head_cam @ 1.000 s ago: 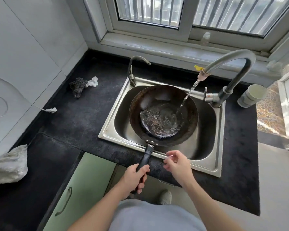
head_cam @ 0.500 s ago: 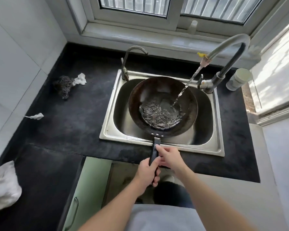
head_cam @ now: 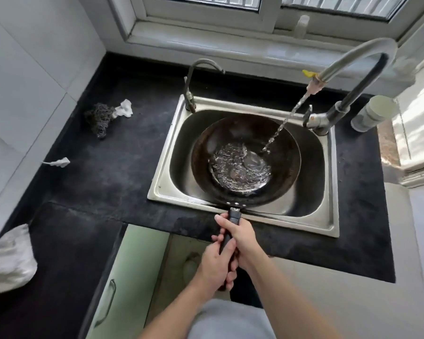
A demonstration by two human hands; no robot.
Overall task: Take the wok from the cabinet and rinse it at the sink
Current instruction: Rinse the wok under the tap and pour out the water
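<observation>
A dark round wok point(head_cam: 245, 133) sits inside the steel sink point(head_cam: 328, 226), with rippling water pooled in its bottom. A stream of water runs from the tall curved faucet point(head_cam: 367, 48) into the wok's right side. Its black handle point(head_cam: 234, 218) sticks out over the sink's front rim. My right hand point(head_cam: 241, 237) grips the handle close to the wok. My left hand point(head_cam: 217, 264) grips the handle's end just behind it. Both hands hide most of the handle.
A smaller tap point(head_cam: 201, 81) stands at the sink's back left. On the black counter lie a steel scourer point(head_cam: 101, 118), white scraps point(head_cam: 125, 110) and a grey cloth point(head_cam: 8, 258). A cup point(head_cam: 375, 113) stands right of the faucet. A green cabinet door point(head_cam: 130, 277) hangs open below.
My right hand was open above the handle and has now closed on it ahead of my left hand. More water has pooled in the wok. The view has shifted.
</observation>
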